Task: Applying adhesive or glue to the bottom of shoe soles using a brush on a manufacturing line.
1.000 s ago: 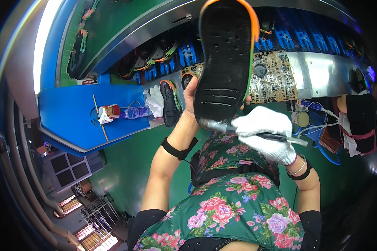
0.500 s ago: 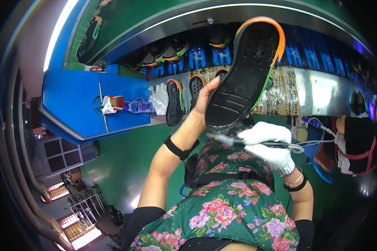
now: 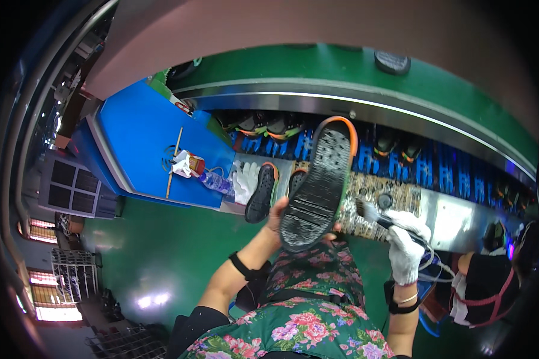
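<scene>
A black shoe sole (image 3: 318, 190) with an orange and green edge is held up, underside of its tread hidden, its inner face toward me. My bare left hand (image 3: 276, 220) is wrapped round its lower end. White wet-looking streaks cover the sole's ridged and holed face. My right hand (image 3: 407, 246), in a white glove, grips a brush (image 3: 370, 212) with a dark handle and a thin tube trailing from it. The brush's bristles are apart from the sole, over the stained covering of the bench (image 3: 365, 230), beside a small dark round piece (image 3: 384, 201).
Another sole (image 3: 261, 194) stands left of mine, by white gloves (image 3: 244, 181) and a plastic bottle (image 3: 215, 182) near a blue table (image 3: 138, 143). Blue racks (image 3: 424, 172) bearing shoe parts line the bench's far side. Another person (image 3: 491, 290) is at the right.
The brush has moved from the sole's lower end to the right, over the bench. White streaks now show across the sole, which sits lower in view. The whole view has shifted.
</scene>
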{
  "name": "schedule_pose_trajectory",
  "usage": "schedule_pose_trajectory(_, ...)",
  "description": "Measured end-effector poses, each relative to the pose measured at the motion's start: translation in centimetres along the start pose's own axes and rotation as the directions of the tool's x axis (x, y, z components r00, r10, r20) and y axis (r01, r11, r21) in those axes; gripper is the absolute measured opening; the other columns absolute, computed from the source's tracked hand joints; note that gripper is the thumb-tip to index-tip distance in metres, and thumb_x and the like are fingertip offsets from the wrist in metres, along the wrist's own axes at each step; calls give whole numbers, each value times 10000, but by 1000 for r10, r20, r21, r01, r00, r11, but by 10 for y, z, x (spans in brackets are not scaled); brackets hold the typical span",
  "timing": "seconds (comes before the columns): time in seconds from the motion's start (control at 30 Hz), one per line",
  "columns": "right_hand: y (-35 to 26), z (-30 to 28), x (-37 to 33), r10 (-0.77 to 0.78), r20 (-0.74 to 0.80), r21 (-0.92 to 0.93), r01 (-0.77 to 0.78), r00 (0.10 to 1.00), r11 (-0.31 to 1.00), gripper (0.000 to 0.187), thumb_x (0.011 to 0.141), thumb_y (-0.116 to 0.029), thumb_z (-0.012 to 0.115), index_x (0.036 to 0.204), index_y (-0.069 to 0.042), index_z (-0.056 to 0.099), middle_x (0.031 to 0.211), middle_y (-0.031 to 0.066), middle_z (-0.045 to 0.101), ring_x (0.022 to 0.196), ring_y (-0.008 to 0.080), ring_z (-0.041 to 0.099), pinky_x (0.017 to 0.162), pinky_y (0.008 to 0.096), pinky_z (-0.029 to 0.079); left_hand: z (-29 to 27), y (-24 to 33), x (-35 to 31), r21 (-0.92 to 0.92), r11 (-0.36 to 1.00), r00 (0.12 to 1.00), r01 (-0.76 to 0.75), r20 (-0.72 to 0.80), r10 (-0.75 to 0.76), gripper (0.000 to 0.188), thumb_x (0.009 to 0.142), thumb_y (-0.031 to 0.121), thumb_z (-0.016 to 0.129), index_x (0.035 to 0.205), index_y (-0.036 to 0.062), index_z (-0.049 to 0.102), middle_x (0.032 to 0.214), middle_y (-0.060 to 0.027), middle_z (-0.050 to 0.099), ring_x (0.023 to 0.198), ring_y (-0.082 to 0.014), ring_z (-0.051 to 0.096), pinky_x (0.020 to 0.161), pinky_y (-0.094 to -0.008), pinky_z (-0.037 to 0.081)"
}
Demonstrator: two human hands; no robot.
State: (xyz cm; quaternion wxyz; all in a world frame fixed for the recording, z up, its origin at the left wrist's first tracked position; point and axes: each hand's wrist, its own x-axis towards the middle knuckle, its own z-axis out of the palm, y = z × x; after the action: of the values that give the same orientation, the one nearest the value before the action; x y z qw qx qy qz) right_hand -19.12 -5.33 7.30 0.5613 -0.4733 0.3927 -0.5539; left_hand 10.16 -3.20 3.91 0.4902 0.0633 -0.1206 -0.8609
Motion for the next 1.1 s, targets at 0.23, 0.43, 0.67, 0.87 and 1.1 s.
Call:
schedule_pose_trajectory(0.23,43,1,-7,177,-213,255,-120,961,960,187,809,52,737,996,40,744,1017,159,761,702,132,642,613,245,502,36,213,57,158,933,898,-324,362,251,1062,925,731,558,1612,28,157,1489,-431,317,1199,-573,565,859,-562,637)
schedule_pose_trajectory(0.43,61,24,-15,236,-130,190,-210,963,959,222,803,21,756,1022,59,761,950,154,769,665,132,638,591,244,498,-6,346,109,201,699,625,-686,-328,708,844,967,622,580,1522,20,375,1502,-313,427,1382,-414,463,1088,-540,497)
schedule_pose_trajectory(0.67,73,-2,-18,316,-310,356,-199,897,913,244,865,2,715,1103,58,709,1011,165,749,668,134,611,583,233,470,-21,293,217,995,-103,577,2,82,812,553,1007,462,608,1355,37,542,1330,-135,610,1217,-238,593,998,-437,550)
schedule_pose_trajectory(0.87,74,-7,-23,322,-375,382,-172,869,908,255,871,7,701,1118,73,695,1051,182,743,698,155,633,592,235,480,-23,293,242,761,-392,470,516,131,873,479,1018,373,620,1349,36,544,1295,-128,613,1175,-226,607,979,-430,554)
schedule_pose_trajectory(1.1,84,-36,-31,375,-404,424,-192,834,885,299,896,3,696,1181,81,657,1088,183,722,736,156,634,594,210,485,-16,229,93,907,16,477,-421,207,854,465,871,46,796,1189,82,460,1321,-136,537,1159,-214,587,1000,-365,503)
